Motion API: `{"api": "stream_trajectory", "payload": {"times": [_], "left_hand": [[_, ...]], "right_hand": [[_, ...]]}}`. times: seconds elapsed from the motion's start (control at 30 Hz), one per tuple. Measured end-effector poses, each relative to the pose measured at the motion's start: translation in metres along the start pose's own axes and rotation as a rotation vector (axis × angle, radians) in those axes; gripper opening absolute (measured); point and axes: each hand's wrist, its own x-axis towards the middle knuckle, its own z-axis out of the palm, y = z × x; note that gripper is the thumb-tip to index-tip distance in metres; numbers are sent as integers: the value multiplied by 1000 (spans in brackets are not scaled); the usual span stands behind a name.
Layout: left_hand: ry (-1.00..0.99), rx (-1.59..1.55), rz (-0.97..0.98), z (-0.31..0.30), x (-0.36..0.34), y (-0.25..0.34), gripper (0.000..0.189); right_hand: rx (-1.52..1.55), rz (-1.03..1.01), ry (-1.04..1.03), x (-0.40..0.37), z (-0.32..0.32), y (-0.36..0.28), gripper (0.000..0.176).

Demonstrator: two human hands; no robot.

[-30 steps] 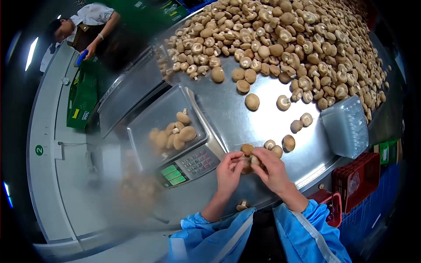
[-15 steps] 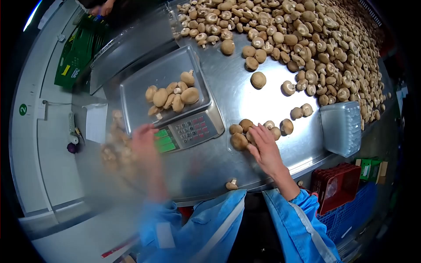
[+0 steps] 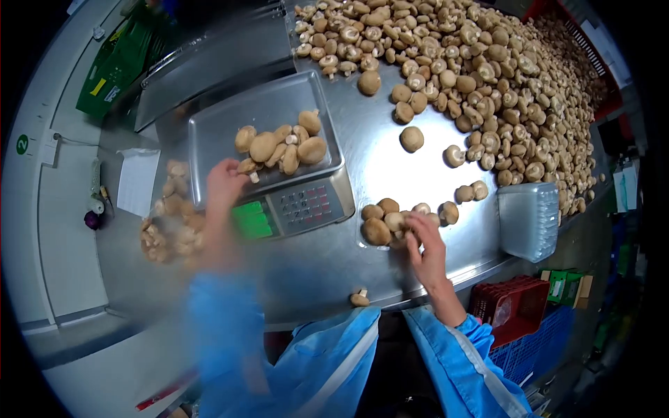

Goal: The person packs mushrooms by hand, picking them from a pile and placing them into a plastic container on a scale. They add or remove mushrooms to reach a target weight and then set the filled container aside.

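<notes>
My left hand (image 3: 226,182) reaches over the near edge of the weighing scale's metal pan (image 3: 209,132). Its thumb and fingers close around a brown mushroom (image 3: 247,166) at the edge of a small group of mushrooms (image 3: 263,147) on the pan. To the right of the scale, my right hand (image 3: 426,247) rests against mushrooms (image 3: 377,232) in a clear plastic tray (image 3: 362,242), thumb and fingers apart. The tray is mostly hidden under the mushrooms. Below the pan, the scale's keypad (image 3: 306,207) and green display (image 3: 252,220) face me.
A large mushroom heap (image 3: 516,90) covers the table's far right. Stacked clear trays (image 3: 528,221) stand at the right edge. More mushrooms (image 3: 174,226) lie blurred left of the scale, near a paper sheet (image 3: 138,181). One mushroom (image 3: 359,298) sits by the front edge. A red crate (image 3: 512,306) stands below.
My left hand has moved up from beside the display to the mushrooms on the pan. My right hand has drawn slightly back over the tray, its fingers more curled. The view has shifted slightly.
</notes>
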Motion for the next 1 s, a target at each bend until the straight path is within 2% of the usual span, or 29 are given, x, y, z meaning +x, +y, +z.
{"api": "stream_trajectory", "payload": {"times": [0.03,0.13,0.23,0.3,0.33,0.53,0.63,0.7,0.8,0.83,0.87,0.9,0.93,0.97,1.0], "left_hand": [[1,-22,3,2,4,1,20],[-141,-83,-221,-7,-2,25,11],[-139,-473,-262,-7,0,4,8],[-245,-478,67,-7,10,-50,9],[-264,-491,124,-9,11,-52,10],[-154,-661,147,-22,-5,-17,19],[-127,-907,92,-29,6,14,30],[-58,-1248,-14,-32,28,24,44],[-92,-1205,111,-42,83,18,44],[-99,-1285,165,-44,91,23,34],[-138,-1289,207,-47,114,9,33],[-99,-1400,158,-52,161,-42,35],[-109,-1404,94,-57,175,-44,36],[-247,-1432,110,-62,185,-49,37],[-168,-1416,78,-60,179,-31,39]], "right_hand": [[4,1,6,-2,0,-2,25],[34,-30,16,-5,-1,-7,23],[29,-16,28,-1,-9,-14,23],[33,-19,35,4,-12,-16,23],[44,-12,35,8,-13,-18,23],[14,-38,12,19,-10,-15,22],[24,-8,-19,23,-6,-18,21],[22,-17,-31,25,-2,-18,21],[10,-72,-33,27,2,-14,22],[-4,-92,-32,29,3,-12,23],[-27,-93,-33,26,2,-9,23],[-12,-95,-18,22,2,-4,24],[-9,-87,-1,20,-1,0,24],[-1,-77,-4,19,-7,-1,26],[10,-82,1,21,-14,2,28]]}}
